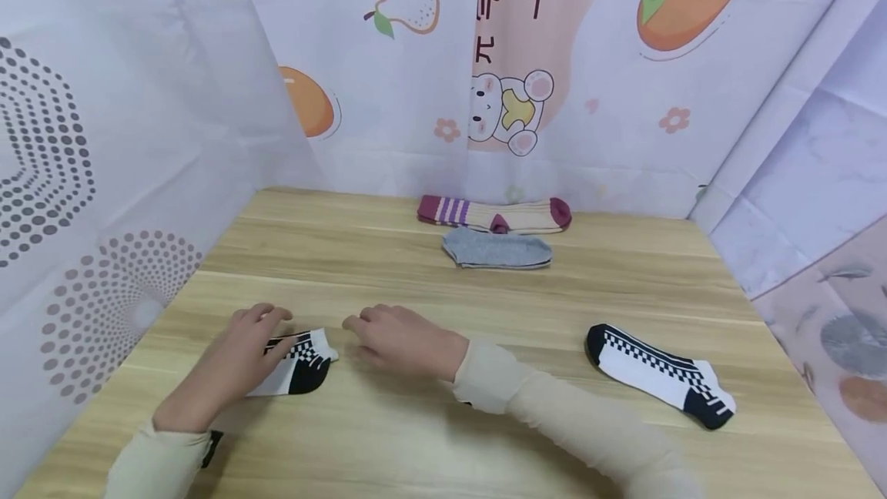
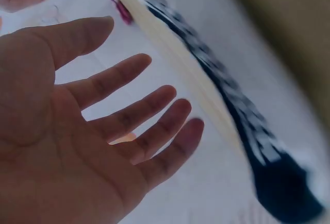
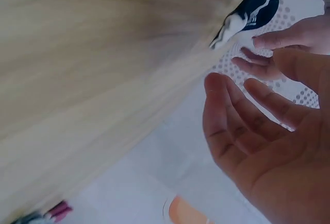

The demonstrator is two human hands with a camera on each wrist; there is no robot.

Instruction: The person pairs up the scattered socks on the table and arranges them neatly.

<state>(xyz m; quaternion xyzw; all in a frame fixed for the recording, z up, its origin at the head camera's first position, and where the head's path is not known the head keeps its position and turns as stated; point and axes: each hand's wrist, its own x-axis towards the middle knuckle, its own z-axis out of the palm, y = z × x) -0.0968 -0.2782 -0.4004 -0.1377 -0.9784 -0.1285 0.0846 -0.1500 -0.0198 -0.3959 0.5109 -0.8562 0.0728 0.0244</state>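
Note:
A white ankle sock (image 1: 309, 377) with black checks and a black heel lies flat on the left side of the table. Over it hovers my left hand (image 1: 239, 360), covering its far end from the head view. The left wrist view shows that hand's fingers spread and empty, apart from the sock. To the right of the sock's cuff is my right hand (image 1: 405, 341), fingers loosely bent and holding nothing. In the right wrist view, the sock (image 3: 260, 10) is beyond the fingers. A similar checked sock (image 1: 651, 376) lies at the right.
At the back of the wooden table (image 1: 346, 252) lie cream and maroon socks (image 1: 520, 216) with purple stripes, and grey socks (image 1: 497, 249) in front of them. Something black (image 1: 211, 449) peeks out by the left sleeve. A printed curtain (image 1: 388, 98) hangs behind.

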